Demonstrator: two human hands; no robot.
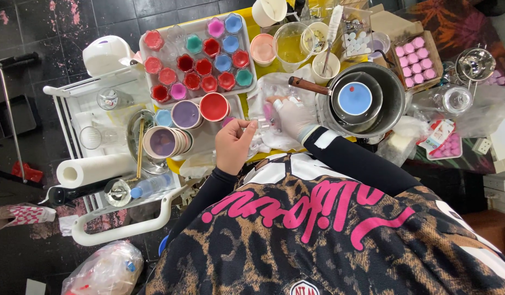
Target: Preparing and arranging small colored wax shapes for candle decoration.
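Clear cup (261, 123) gripped by both hands (234, 143) beside blue-filled pot (355, 99).

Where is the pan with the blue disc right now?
In the head view, the pan sits right of centre, just beyond the right hand, left of the box of pink pieces.

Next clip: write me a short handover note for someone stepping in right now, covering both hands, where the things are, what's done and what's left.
Left hand: bare, fingers pinched on a small clear plastic piece above the yellow table.
Right hand: in a white glove, touching the same clear plastic, with a small pink piece beside its fingers.
Nearby: tray of filled coloured moulds to the left; pan with a blue-filled cup to the right; box of pink pieces behind it.
Done: most tray moulds look filled.
Left: the clear piece is in hand, not yet set down.
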